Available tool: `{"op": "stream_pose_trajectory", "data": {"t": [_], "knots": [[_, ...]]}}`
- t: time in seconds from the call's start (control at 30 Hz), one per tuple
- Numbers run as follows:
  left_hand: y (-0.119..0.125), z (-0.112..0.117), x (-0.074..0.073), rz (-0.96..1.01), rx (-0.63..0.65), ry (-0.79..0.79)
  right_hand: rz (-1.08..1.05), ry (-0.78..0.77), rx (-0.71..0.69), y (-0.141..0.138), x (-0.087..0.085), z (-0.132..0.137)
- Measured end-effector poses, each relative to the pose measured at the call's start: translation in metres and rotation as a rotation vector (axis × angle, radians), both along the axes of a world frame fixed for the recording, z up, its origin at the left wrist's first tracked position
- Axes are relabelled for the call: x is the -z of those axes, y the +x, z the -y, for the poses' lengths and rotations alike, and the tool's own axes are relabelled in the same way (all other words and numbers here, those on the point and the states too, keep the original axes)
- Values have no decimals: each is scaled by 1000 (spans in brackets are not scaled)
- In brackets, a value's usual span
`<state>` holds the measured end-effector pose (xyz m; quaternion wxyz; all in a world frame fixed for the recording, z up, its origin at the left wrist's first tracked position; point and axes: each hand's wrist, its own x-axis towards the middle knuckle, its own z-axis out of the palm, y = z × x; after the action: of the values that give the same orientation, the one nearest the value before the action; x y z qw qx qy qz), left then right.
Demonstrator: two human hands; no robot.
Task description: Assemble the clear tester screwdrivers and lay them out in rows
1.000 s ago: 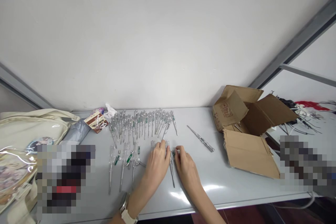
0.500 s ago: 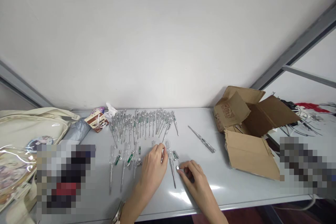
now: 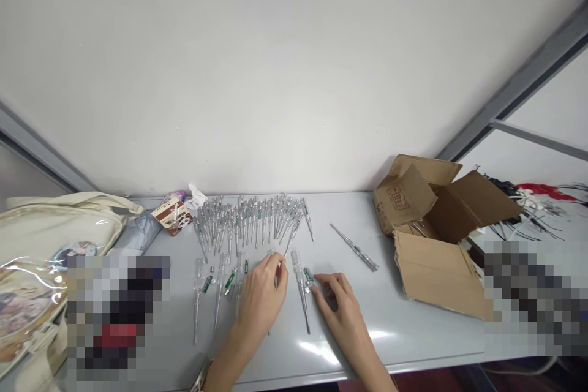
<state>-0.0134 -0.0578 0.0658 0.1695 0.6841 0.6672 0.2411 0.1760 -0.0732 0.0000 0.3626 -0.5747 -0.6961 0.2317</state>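
On a pale grey table point(image 3: 367, 318), several clear screwdriver-style voltage tester pens point(image 3: 248, 223) lie side by side in a tight row at the back. Looser tester pens point(image 3: 206, 294) lie nearer me. My left hand point(image 3: 261, 297) rests over the front group, its fingertips pinched together; whatever they hold is hidden. My right hand point(image 3: 342, 300) lies just right of an upright-lying tester pen point(image 3: 301, 288). Its fingertips are at a small green-and-metal tester part point(image 3: 307, 277). The hands do not touch each other.
An open cardboard box point(image 3: 427, 208) stands at the right, with one loose tester pen point(image 3: 354, 247) left of it. A cream tote bag point(image 3: 50, 226), grey pouch point(image 3: 138, 233) and small printed card point(image 3: 172, 215) lie at the left. Cables point(image 3: 533, 208) lie beyond the box.
My right hand has moved up and left toward the green part. My left hand has shifted slightly left. The view has tilted slightly, with the table lower in the picture.
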Motion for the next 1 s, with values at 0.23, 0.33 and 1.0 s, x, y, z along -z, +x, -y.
{"op": "stream_pose_trajectory", "data": {"t": [0.23,0.33,1.0], "knots": [[-18,-19,3,21,2,56,-73,-44,3,-4,-6,-4],[-23,-31,5,39,53,84,-65,6,50,0,-13,-37],[-33,-41,20,552,83,130,-19,-222,84,-6,-50,-173]]}}
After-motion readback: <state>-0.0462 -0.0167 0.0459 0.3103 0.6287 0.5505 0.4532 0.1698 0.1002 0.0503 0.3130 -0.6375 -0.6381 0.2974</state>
